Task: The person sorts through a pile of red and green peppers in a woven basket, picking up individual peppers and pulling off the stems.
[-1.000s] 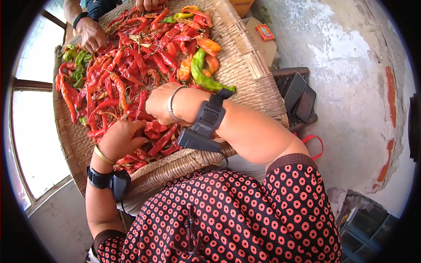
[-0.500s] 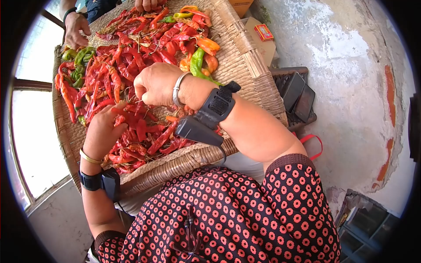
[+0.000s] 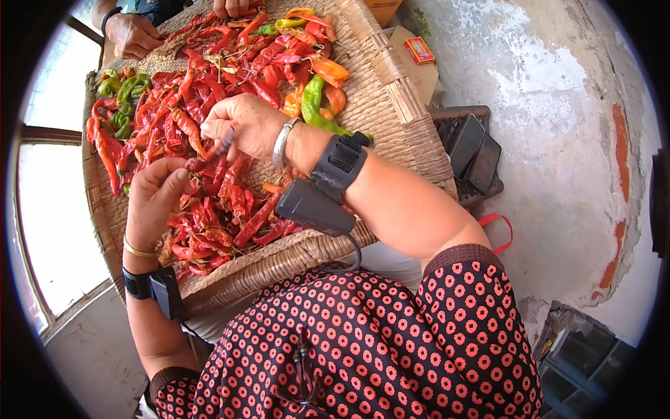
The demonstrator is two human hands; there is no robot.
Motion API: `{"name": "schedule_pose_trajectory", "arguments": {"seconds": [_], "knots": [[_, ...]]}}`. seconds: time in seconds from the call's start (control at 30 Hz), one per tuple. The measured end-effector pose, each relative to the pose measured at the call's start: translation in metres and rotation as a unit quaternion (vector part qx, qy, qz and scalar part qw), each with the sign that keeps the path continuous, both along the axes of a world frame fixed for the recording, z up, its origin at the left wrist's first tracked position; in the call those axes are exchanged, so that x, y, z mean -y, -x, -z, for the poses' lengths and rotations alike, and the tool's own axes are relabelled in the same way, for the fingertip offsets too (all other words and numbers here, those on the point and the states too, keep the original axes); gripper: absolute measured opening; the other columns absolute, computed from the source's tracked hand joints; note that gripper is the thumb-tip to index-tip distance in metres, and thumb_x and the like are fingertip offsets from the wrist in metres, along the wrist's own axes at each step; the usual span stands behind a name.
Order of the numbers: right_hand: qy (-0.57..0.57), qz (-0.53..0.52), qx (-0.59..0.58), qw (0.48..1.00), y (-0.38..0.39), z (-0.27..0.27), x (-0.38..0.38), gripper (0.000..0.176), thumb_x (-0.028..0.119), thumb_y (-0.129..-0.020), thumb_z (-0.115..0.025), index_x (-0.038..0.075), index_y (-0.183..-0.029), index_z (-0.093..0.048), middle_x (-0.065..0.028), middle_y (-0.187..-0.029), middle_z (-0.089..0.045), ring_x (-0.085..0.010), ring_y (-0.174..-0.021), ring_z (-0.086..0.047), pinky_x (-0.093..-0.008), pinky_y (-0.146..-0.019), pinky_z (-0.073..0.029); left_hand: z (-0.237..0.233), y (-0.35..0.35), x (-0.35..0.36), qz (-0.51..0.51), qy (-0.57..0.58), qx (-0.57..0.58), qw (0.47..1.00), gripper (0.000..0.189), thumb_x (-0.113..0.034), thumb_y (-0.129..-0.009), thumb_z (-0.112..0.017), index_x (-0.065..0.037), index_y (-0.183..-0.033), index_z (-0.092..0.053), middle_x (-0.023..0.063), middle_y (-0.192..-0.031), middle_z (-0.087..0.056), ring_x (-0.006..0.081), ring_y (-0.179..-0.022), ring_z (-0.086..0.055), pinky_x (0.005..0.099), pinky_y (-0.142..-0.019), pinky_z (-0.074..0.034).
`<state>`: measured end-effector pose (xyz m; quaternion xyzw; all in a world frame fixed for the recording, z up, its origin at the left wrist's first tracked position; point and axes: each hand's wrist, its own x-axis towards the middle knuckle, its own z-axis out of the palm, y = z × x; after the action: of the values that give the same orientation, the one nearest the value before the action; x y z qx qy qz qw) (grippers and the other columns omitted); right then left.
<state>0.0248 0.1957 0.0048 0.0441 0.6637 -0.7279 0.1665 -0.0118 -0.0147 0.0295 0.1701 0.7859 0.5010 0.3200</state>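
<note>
Red dried peppers (image 3: 167, 129) lie heaped on a woven wicker tray (image 3: 377, 91). My left hand (image 3: 159, 188) is over the lower left of the heap, its thumb and fingers pinched on the end of a red pepper (image 3: 197, 165). Just up and to the right, my right hand (image 3: 244, 129) is bent above the heap with fingers drawn together near the same pepper; what they hold is too small to make out. Green peppers (image 3: 129, 94) sit at the left edge, and a long green pepper (image 3: 314, 105) lies beside orange ones (image 3: 331, 72) to the right.
Another person's hands (image 3: 132, 36) are at the tray's far edge. Right of the tray are a cardboard box with a small red box (image 3: 419, 51) on it, and a dark rack (image 3: 492, 115) holding two black devices (image 3: 484, 164). A window is on the left.
My left hand has turned and moved slightly up, off the peppers it covered. My right hand's fingers have shifted slightly left. The other person's left-side hand has moved right and inward.
</note>
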Motion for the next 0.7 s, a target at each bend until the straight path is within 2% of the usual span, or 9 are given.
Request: {"name": "schedule_pose_trajectory", "arguments": {"seconds": [0.03, 0.1, 0.17, 0.2, 0.27, 0.33, 0.37, 0.43, 0.7], "knots": [[0.001, 0.0, 0.0, 1.0, 0.001, 0.005, 0.0, 0.019, 0.021, -0.076, -0.06, 0.004, -0.084, -0.061, -0.0066, -0.073, -0.063, -0.0149, -0.067, -0.06, -0.0284, -0.062, -0.047, 0.001, 0.006, 0.003, -0.057, -0.032, -0.013, 0.998, 0.017, -0.011, -0.085, -0.053, -0.001, -0.099, -0.056, -0.0002, -0.071, -0.058, 0.0008, -0.052, -0.043, 0.0165, -0.046, -0.035], [-0.332, -0.029, -0.18, 0.925, 0.0, 0.016, 0.001, 0.022, 0.023, -0.074, -0.06, 0.007, -0.089, -0.061, -0.0097, -0.076, -0.063, -0.0233, -0.074, -0.061, -0.0334, -0.067, -0.048, 0.006, 0.013, 0.003, -0.125, -0.074, -0.019, 0.989, 0.021, -0.012, -0.085, -0.054, 0.001, -0.101, -0.055, 0.0015, -0.074, -0.06, 0.0051, -0.055, -0.049, 0.0183, -0.049, -0.04], [-0.431, -0.139, -0.192, 0.871, -0.01, 0.018, 0.009, 0.024, 0.022, -0.072, -0.061, 0.009, -0.093, -0.06, -0.0118, -0.086, -0.062, -0.0292, -0.084, -0.058, -0.0378, -0.074, -0.046, 0.021, 0.016, -0.001, -0.119, 0.019, -0.377, 0.918, 0.025, -0.012, -0.084, -0.055, 0.002, -0.105, -0.053, 0.0035, -0.078, -0.062, 0.0103, -0.057, -0.054, 0.0228, -0.053, -0.043], [-0.474, -0.215, -0.162, 0.839, -0.014, 0.015, 0.013, 0.025, 0.022, -0.072, -0.062, 0.009, -0.092, -0.06, -0.0117, -0.088, -0.062, -0.0291, -0.086, -0.058, -0.0382, -0.075, -0.046, 0.019, 0.015, -0.001, -0.076, 0.072, -0.439, 0.892, 0.025, -0.011, -0.08, -0.058, 0.0, -0.103, -0.055, 0.0086, -0.08, -0.063, 0.0171, -0.062, -0.059, 0.0264, -0.059, -0.046], [-0.513, -0.336, -0.127, 0.779, -0.018, 0.02, 0.016, 0.027, 0.023, -0.07, -0.065, 0.008, -0.091, -0.059, -0.0115, -0.091, -0.061, -0.0284, -0.091, -0.057, -0.0388, -0.076, -0.045, 0.013, 0.006, -0.001, 0.002, 0.133, -0.373, 0.918, 0.024, -0.011, -0.078, -0.059, -0.002, -0.1, -0.057, 0.0106, -0.079, -0.063, 0.0195, -0.064, -0.059, 0.027, -0.061, -0.046], [-0.503, -0.358, -0.108, 0.779, -0.019, 0.015, 0.015, 0.028, 0.024, -0.069, -0.065, 0.009, -0.093, -0.059, -0.0115, -0.092, -0.061, -0.0281, -0.092, -0.057, -0.0388, -0.077, -0.045, -0.001, -0.008, -0.013, 0.119, 0.222, -0.259, 0.932, 0.021, -0.012, -0.071, -0.063, -0.003, -0.09, -0.061, 0.0141, -0.075, -0.06, 0.0275, -0.068, -0.059, 0.0305, -0.063, -0.046], [-0.492, -0.379, -0.09, 0.778, -0.019, 0.012, 0.015, 0.03, 0.024, -0.069, -0.066, 0.009, -0.094, -0.058, -0.0115, -0.093, -0.061, -0.0278, -0.093, -0.057, -0.0387, -0.077, -0.045, 0.0, -0.011, -0.016, 0.119, 0.223, -0.259, 0.932, 0.021, -0.012, -0.071, -0.063, -0.003, -0.09, -0.061, 0.0141, -0.075, -0.06, 0.0275, -0.068, -0.059, 0.0305, -0.063, -0.046], [-0.49, -0.386, -0.088, 0.777, -0.018, 0.012, 0.017, 0.033, 0.025, -0.068, -0.066, 0.009, -0.096, -0.058, -0.0116, -0.095, -0.061, -0.0275, -0.093, -0.057, -0.0388, -0.077, -0.045, 0.007, -0.016, -0.017, 0.276, 0.198, -0.251, 0.907, 0.023, -0.014, -0.069, -0.063, -0.003, -0.089, -0.061, 0.0149, -0.077, -0.061, 0.0304, -0.07, -0.059, 0.0353, -0.064, -0.046], [-0.563, -0.339, -0.126, 0.743, -0.02, 0.019, 0.015, 0.018, 0.014, -0.071, -0.057, 0.011, -0.088, -0.063, -0.0106, -0.087, -0.063, -0.027, -0.086, -0.06, -0.0387, -0.072, -0.047, 0.011, -0.016, -0.017, 0.316, 0.217, -0.226, 0.896, 0.022, -0.014, -0.068, -0.063, -0.003, -0.086, -0.06, 0.0157, -0.077, -0.06, 0.0302, -0.073, -0.058, 0.0364, -0.065, -0.046]]}}
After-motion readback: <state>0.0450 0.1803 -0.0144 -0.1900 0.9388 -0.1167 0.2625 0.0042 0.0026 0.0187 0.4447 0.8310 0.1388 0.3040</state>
